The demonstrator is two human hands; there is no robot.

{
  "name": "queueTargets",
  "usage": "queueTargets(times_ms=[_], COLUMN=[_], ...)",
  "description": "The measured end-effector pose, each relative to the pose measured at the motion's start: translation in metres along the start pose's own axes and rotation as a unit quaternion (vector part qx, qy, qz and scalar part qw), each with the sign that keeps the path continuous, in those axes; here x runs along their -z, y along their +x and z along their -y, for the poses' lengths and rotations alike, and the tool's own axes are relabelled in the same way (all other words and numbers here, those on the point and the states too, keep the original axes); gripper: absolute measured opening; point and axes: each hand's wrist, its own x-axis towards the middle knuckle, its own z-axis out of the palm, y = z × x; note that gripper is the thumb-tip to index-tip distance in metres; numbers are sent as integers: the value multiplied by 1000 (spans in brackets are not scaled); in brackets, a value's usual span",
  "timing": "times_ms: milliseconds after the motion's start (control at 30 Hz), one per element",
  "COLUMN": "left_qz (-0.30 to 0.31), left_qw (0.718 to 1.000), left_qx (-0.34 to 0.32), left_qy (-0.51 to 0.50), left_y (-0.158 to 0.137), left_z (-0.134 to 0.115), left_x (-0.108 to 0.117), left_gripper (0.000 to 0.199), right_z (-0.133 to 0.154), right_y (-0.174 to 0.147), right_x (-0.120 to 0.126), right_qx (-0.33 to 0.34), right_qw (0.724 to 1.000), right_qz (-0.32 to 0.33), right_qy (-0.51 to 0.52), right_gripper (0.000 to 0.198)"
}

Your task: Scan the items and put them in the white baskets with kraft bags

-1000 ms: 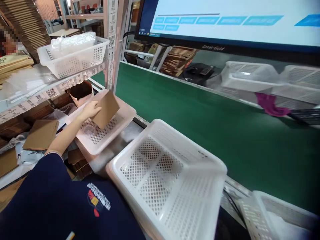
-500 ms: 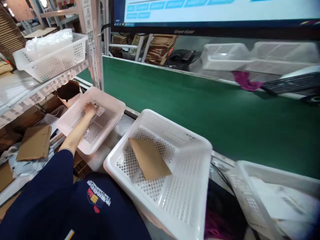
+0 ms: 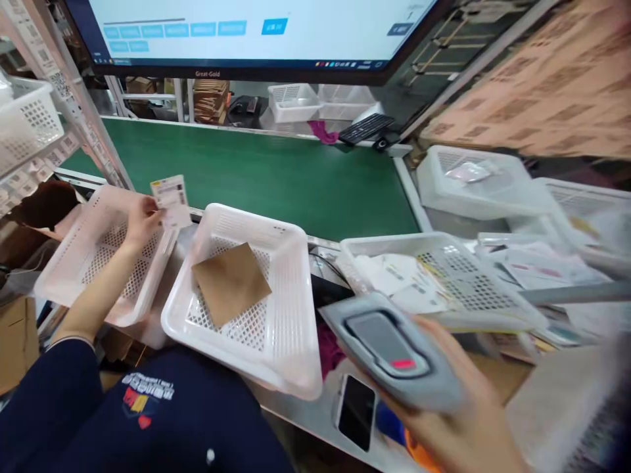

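My left hand (image 3: 142, 222) pinches a printed paper label (image 3: 171, 200) by its edge, above the rim of the left white basket (image 3: 111, 243). In my right hand (image 3: 463, 401) is a grey barcode scanner (image 3: 394, 348), its head pointing toward the upper left. Between the hands stands a larger white basket (image 3: 296, 315) with a flat brown cardboard piece (image 3: 231, 284) on its mesh floor. The fingers of my right hand are partly hidden behind the scanner.
A green conveyor belt (image 3: 266, 177) runs behind the baskets, under a monitor (image 3: 246, 39). At the right, another white basket (image 3: 473, 282) holds papers. A phone (image 3: 355, 412) lies on the metal table near the scanner. A shelf post (image 3: 73, 98) rises at left.
My left hand has lifted the paper label up from inside the left basket to its rim. My right hand has come into view with the barcode scanner. The view has swung right.
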Motion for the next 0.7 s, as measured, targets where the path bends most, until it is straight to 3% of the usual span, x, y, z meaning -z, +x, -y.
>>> queueTargets(times_ms=[133, 300, 400, 467, 600, 700], left_qz=[171, 242, 288, 331, 377, 402], left_qw=[983, 967, 954, 934, 853, 804], left_qx=[-47, -76, -70, -83, -204, -201], left_qy=[-54, -20, 38, 106, 299, 390], left_y=[-55, -95, -99, -101, -92, -61], left_z=[-36, -40, -31, -24, 11, 54], left_x=[-49, -72, -75, -75, -74, -88], left_gripper=[39, 28, 29, 41, 88, 95], right_z=[34, 55, 60, 67, 84, 81], right_y=[33, 50, 49, 44, 37, 34], right_x=[-9, -15, -8, 1, 13, 18], right_qx=[91, 125, 87, 49, 22, 44], right_qw=[996, 986, 980, 974, 957, 955], right_qz=[21, 76, 152, 205, 282, 272], right_qy=[-6, -79, -97, -83, -71, -109], right_gripper=[53, 50, 49, 53, 51, 52])
